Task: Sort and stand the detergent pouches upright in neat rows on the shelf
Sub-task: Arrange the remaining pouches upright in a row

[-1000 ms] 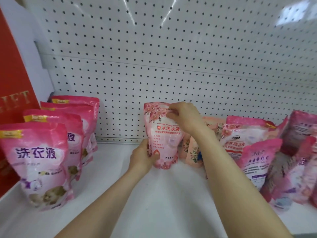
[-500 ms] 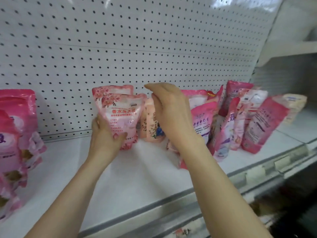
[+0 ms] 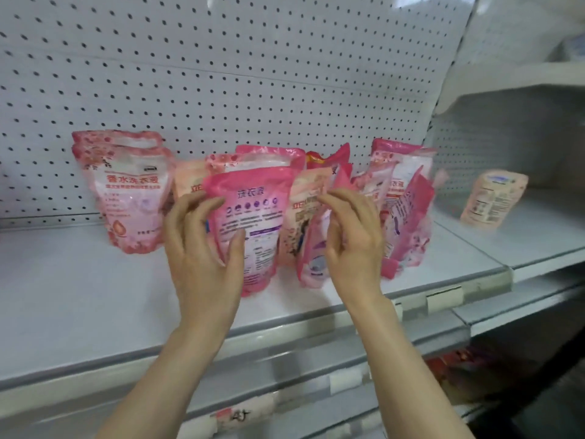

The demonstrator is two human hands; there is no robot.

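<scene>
Two floral pink pouches (image 3: 133,198) stand upright, one behind the other, against the pegboard at the left. To their right is a jumbled cluster of pouches. At its front leans a bright pink pouch with purple print (image 3: 259,210). My left hand (image 3: 202,245) lies against that pouch's left edge, fingers spread and thumb on its front. My right hand (image 3: 354,239) hovers with curled fingers at a peach pouch (image 3: 304,213) and a pink pouch below it. Several more pink pouches (image 3: 405,210) lean crookedly behind my right hand.
The white shelf board (image 3: 79,296) has bare room at the left and front. A perforated back panel (image 3: 221,74) rises behind. One peach pouch (image 3: 493,201) stands alone on the neighbouring shelf at the right. Price-tag holders (image 3: 443,299) line the front rail.
My left hand has let go of the floral pouch, which now stands at the left. Both hands have moved right to the jumbled cluster, and the view has swung right too.
</scene>
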